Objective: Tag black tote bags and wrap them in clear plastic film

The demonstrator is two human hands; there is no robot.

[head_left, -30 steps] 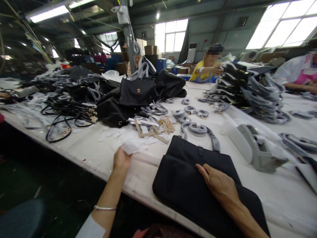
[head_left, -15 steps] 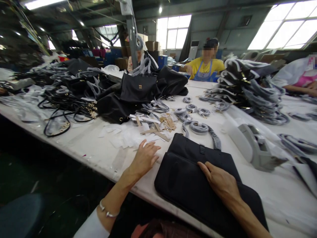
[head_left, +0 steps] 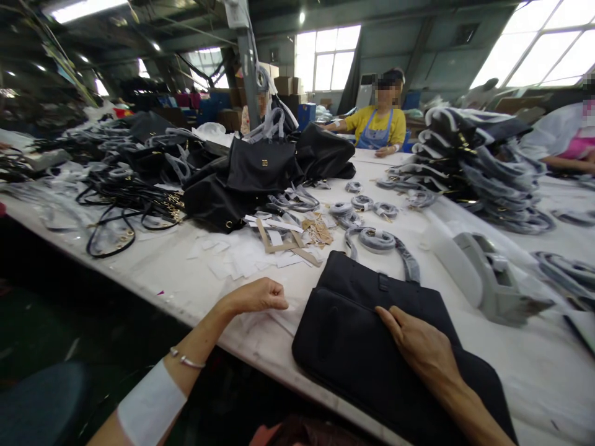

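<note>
A black handbag lies flat at the near edge of the white table, its plastic-wrapped handle pointing away from me. My right hand grips the bag at the edge of its front panel, thumb and forefinger together; the other fingers are mostly hidden. Left of the bag, just above the table and apart from the bag, my left hand is closed, and I cannot make out what it holds. Beyond that hand lie white paper slips and a small heap of tan string tags.
Black handbags are piled at the back left, beside a tangle of black straps. Wrapped coiled straps lie mid-table. A grey tape dispenser and a tall bag stack stand right. A person in yellow is across the table.
My left hand has drawn back to the left, and its spread fingers have closed. My right hand stays on the bag. The person across the table has shifted posture.
</note>
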